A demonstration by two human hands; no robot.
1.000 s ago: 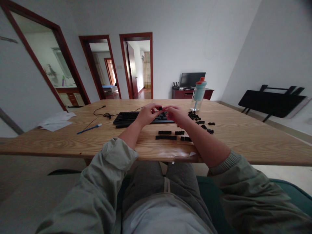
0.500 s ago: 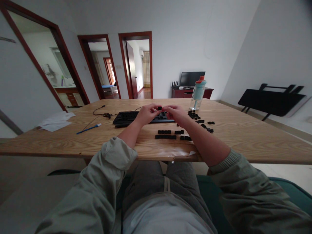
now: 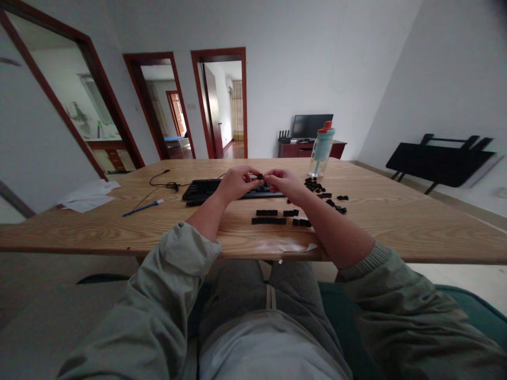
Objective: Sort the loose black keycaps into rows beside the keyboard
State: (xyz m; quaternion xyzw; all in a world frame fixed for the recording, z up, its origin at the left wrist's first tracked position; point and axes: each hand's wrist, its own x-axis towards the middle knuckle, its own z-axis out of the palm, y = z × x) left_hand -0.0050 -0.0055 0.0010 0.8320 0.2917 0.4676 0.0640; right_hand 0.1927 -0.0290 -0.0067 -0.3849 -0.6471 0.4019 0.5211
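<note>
Above the black keyboard [image 3: 203, 188], my left hand [image 3: 236, 182] pinches a small black keycap [image 3: 260, 177] between thumb and fingers. My right hand [image 3: 285, 183] is closed, its fingertips pressed together right beside the keycap; what they hold, if anything, is too small to make out. Both forearms rest over the table's near side and hide part of the keyboard. In front of my hands lie black keycaps in short rows [image 3: 268, 221]. To the right of my right hand sits a loose heap of black keycaps [image 3: 313, 184], with further small groups near it.
A clear bottle with a red and blue lid [image 3: 321, 150] stands behind the heap. On the left lie a blue brush [image 3: 141, 208], a black cable [image 3: 172, 186] and white tissues [image 3: 89, 195]. The wooden table's [image 3: 158, 237] front edge is close to my lap.
The keycap has turned slightly between my left fingers, and my right fingertips have shifted a little beside it. Everything on the table stays in place; the view tilts slightly.
</note>
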